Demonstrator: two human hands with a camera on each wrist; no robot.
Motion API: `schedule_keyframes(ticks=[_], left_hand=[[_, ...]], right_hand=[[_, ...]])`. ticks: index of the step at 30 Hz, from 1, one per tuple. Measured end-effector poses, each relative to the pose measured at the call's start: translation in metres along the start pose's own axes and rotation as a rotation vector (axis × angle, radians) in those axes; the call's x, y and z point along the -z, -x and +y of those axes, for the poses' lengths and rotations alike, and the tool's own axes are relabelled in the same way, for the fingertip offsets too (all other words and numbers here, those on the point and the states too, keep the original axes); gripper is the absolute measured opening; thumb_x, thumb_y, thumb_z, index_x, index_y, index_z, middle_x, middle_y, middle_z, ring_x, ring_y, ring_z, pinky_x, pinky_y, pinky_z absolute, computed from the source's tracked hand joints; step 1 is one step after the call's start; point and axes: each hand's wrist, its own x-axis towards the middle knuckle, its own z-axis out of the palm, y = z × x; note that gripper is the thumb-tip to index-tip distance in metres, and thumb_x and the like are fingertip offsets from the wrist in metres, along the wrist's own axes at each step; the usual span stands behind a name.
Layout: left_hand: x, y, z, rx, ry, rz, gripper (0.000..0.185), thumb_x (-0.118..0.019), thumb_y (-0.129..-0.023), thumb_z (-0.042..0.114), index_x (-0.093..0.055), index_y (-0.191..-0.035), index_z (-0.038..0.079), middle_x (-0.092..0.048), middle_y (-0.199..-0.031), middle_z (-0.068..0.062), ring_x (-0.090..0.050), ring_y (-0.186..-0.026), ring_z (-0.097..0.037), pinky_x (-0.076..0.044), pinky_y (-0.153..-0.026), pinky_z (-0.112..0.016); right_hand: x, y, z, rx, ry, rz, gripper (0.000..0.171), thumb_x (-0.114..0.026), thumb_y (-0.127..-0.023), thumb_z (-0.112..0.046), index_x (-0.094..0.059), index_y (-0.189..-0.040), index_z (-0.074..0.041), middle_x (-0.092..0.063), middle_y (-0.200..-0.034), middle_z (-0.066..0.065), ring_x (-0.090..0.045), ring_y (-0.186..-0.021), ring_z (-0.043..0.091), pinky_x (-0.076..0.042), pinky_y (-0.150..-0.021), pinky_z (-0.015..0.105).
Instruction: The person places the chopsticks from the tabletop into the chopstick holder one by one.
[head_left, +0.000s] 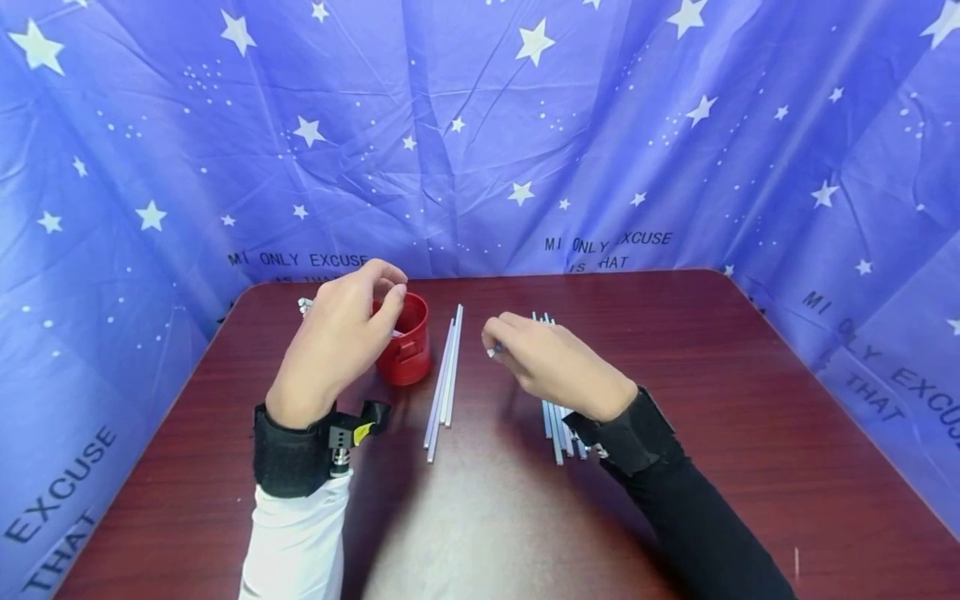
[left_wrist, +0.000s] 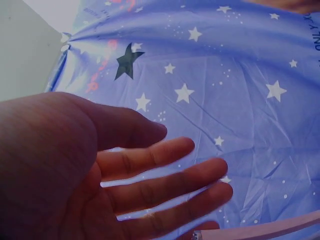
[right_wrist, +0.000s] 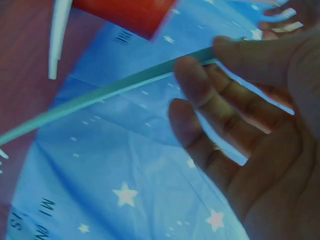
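Note:
My left hand (head_left: 330, 333) hovers over the left side of a small red bucket (head_left: 408, 358), fingers loosely bent; in the left wrist view its thumb and fingers (left_wrist: 165, 192) stand apart with nothing between them. Something whitish shows inside the bucket. To the right, my right hand (head_left: 555, 362) pinches a thin pale stick (right_wrist: 115, 87) between thumb and fingertips. In the head view only a short end of that stick shows. Several similar sticks (head_left: 551, 429) lie under and beyond this hand, partly hidden by it.
Between the hands, a few pale sticks (head_left: 442, 383) lie lengthwise on the dark red wooden table (head_left: 480, 517). A small whitish object (head_left: 304, 305) peeks out left of the left hand. Blue star-patterned cloth (head_left: 465, 150) hangs behind the table and along both sides.

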Motion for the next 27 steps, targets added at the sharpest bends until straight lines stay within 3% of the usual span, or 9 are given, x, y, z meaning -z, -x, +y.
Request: schedule_keyframes(ticks=[7, 14, 21, 23, 27], left_hand=[[-0.008, -0.003, 0.004, -0.092, 0.033, -0.014, 0.023, -0.058, -0.109, 0.018, -0.068, -0.126, 0.006, -0.077, -0.115, -0.012, -0.07, -0.111, -0.03, -0.056, -0.102, -0.05], [-0.018, -0.003, 0.012, -0.204, 0.043, -0.051, 0.03, -0.066, -0.105, 0.015, -0.066, -0.133, 0.004, -0.074, -0.127, -0.013, -0.069, -0.12, -0.029, -0.053, -0.109, -0.048], [-0.027, -0.002, 0.018, -0.363, 0.088, -0.118, 0.041, -0.079, -0.098, 0.016, -0.068, -0.136, 0.005, -0.073, -0.13, -0.007, -0.067, -0.11, -0.024, -0.055, -0.102, -0.043], [-0.03, -0.003, 0.02, -0.42, 0.104, -0.105, 0.038, -0.082, -0.097, 0.015, -0.071, -0.133, 0.006, -0.076, -0.126, -0.006, -0.069, -0.112, -0.021, -0.056, -0.103, -0.042], [-0.035, -0.004, 0.025, -0.52, 0.136, -0.047, 0.025, -0.082, -0.096, 0.013, -0.078, -0.12, 0.009, -0.078, -0.112, -0.002, -0.07, -0.1, -0.016, -0.058, -0.093, -0.038]], right_hand=[[0.029, -0.005, -0.008, -0.002, -0.071, 0.168, 0.009, -0.064, -0.105, -0.004, -0.063, -0.111, -0.009, -0.063, -0.1, 0.0, -0.06, -0.086, 0.011, -0.054, -0.08, 0.031], [0.038, -0.006, -0.015, 0.018, -0.163, 0.272, 0.012, -0.072, -0.102, -0.006, -0.066, -0.112, -0.007, -0.069, -0.102, 0.001, -0.067, -0.091, 0.011, -0.057, -0.081, 0.032], [0.041, -0.005, -0.02, 0.09, -0.198, 0.434, 0.022, -0.08, -0.094, 0.001, -0.067, -0.112, -0.003, -0.075, -0.098, 0.001, -0.07, -0.084, 0.011, -0.059, -0.075, 0.034], [0.042, -0.004, -0.021, 0.106, -0.193, 0.485, 0.025, -0.081, -0.092, 0.001, -0.066, -0.111, -0.002, -0.077, -0.096, 0.002, -0.072, -0.083, 0.012, -0.061, -0.075, 0.034], [0.045, -0.002, -0.023, 0.136, -0.151, 0.563, 0.025, -0.083, -0.092, -0.002, -0.068, -0.111, -0.002, -0.077, -0.093, 0.006, -0.07, -0.08, 0.013, -0.058, -0.073, 0.029]])
